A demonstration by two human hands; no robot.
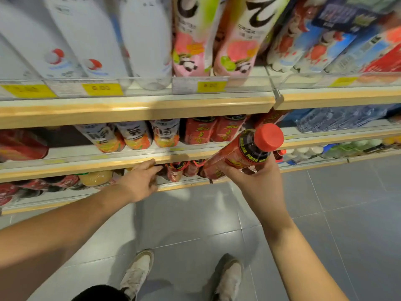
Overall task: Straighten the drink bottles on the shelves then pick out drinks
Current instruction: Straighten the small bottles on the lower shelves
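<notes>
**Right hand [258, 183] grips red-capped bottle [236, 155]; left hand [141, 181] at lowest shelf [191, 185]**

Right hand: fingers and thumb curled round the body of the red-capped bottle. The bottle is tilted, cap up and to the right, and is held clear in front of the shelf edges.

Left hand: fingers extended, holding nothing. Fingertips are at the lowest shelf, just beside a row of small red bottles [175, 171]; contact cannot be told.

Shelf above: orange-label bottles [136, 137], red-label bottles [201, 130].

Top shelf: white bottles [86, 38], pink panda bottles [191, 51], yellow price tags [102, 89].

Below: grey tile floor [336, 203], two pale shoes [136, 272].
</notes>
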